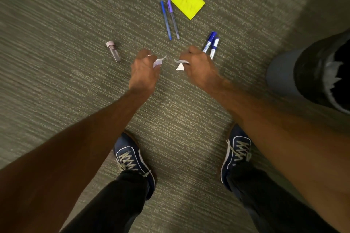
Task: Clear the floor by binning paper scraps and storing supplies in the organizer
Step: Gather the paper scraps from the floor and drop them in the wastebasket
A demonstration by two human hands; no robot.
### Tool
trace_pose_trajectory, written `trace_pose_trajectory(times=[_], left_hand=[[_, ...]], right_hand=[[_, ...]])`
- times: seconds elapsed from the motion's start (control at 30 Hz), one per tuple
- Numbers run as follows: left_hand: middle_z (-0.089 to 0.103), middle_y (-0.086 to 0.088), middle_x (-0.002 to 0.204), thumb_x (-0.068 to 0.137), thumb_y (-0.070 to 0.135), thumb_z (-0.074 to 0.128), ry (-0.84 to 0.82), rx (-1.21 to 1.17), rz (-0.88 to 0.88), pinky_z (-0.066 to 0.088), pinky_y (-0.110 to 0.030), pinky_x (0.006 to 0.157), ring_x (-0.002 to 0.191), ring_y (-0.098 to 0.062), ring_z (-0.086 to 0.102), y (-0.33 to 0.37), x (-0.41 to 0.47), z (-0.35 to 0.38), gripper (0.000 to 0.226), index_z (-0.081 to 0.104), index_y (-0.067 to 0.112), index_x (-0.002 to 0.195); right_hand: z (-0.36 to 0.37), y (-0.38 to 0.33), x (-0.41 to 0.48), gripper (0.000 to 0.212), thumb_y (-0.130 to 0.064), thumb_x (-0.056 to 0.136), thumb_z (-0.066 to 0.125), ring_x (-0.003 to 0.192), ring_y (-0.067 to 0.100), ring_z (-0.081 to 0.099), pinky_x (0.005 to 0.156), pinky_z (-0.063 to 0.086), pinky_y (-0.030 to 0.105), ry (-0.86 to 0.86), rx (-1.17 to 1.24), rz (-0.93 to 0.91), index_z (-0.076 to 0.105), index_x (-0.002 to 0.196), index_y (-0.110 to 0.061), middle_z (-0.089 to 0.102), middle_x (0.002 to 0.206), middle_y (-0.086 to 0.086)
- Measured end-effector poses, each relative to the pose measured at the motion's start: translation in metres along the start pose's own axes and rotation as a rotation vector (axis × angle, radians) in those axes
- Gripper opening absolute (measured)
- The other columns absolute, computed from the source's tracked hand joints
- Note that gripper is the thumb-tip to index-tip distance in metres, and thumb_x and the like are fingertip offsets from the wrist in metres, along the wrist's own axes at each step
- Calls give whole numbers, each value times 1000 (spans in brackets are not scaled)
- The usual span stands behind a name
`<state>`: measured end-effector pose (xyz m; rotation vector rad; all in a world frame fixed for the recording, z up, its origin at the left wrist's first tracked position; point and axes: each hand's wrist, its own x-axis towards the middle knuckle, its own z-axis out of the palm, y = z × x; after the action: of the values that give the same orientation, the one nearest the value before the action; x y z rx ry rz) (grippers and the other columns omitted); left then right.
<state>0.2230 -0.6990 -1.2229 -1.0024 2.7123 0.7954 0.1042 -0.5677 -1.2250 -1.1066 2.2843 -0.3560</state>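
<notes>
My left hand (144, 70) is closed around a white paper scrap (158, 61) above the carpet. A second white paper scrap (180, 64) sticks out of my right hand (197, 66), which is closed on it. Just beyond my right hand lie two blue-capped markers (211, 44). Farther out, a blue pen (166, 20) and a purple pen (173, 18) lie side by side. A yellow sticky-note pad (188, 1) rests beyond them. A small clear tube with a pink cap (113, 51) lies to the left of my left hand.
A grey bin with a black liner (312, 73) stands at the right edge, with white paper inside it. My two blue shoes (132, 161) stand on the grey-green carpet (56, 43) below my arms. No organizer is in view.
</notes>
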Motion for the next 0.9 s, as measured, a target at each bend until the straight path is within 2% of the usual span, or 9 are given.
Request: trace_pose_trajectory(times=[0.1,0.17,0.37,0.5,0.57,0.63,0.73,0.83,0.9], left_hand=[[55,-19,136,98,14,65,20,1,98,51,-30,94,114,-29,61,36,-10,-22,27,69,-2,119],[57,-21,133,96,12,67,20,-19,148,51,-34,92,112,-32,63,64,-16,-35,24,71,-3,113],[64,-23,122,92,9,69,27,-152,240,47,-38,95,107,-37,66,159,-34,-52,15,76,-2,99],[65,-25,118,87,3,73,14,-236,307,56,-42,89,100,-39,69,230,-51,-47,11,74,-3,96],[65,-24,118,86,3,74,-9,-238,364,52,-37,91,101,-38,68,265,-55,-39,12,74,-3,96],[64,-20,122,89,9,72,-82,-204,400,45,-32,94,106,-34,66,297,-57,-26,15,74,-2,99],[59,-14,134,94,17,68,-170,-173,453,46,-30,98,114,-27,64,338,-59,-1,26,72,2,114],[56,-11,136,96,18,65,-243,-138,538,52,-38,97,113,-28,64,368,-58,24,30,67,5,123],[53,-11,138,97,16,62,-277,-91,568,53,-42,93,111,-30,65,382,-53,42,31,65,6,127]], right_hand=[[-34,-3,-33,23,-9,99,48,96,36,59,82,52,45,88,8,80,64,114,-9,56,117,18],[-57,-2,-56,23,-6,98,48,95,36,60,80,53,46,156,13,102,64,114,-5,56,116,18],[-130,23,-125,22,0,89,54,84,36,63,63,53,47,373,48,188,69,105,-3,60,106,17],[-169,57,-168,27,-2,90,55,84,35,67,69,56,46,530,124,314,74,109,-5,63,102,18],[-182,77,-186,28,0,90,54,88,33,67,74,55,44,572,150,381,74,109,-5,63,103,17],[-191,99,-202,23,-1,91,57,92,32,66,76,53,41,608,175,457,74,106,-5,63,105,16],[-195,134,-222,17,-12,96,60,94,37,66,74,53,44,616,186,540,72,106,-4,62,110,18],[-194,169,-231,25,-24,99,60,96,40,64,76,49,42,582,198,589,68,113,-4,62,113,21],[-189,191,-233,26,-22,99,59,98,39,64,77,49,40,542,191,615,65,116,-4,62,115,21]])
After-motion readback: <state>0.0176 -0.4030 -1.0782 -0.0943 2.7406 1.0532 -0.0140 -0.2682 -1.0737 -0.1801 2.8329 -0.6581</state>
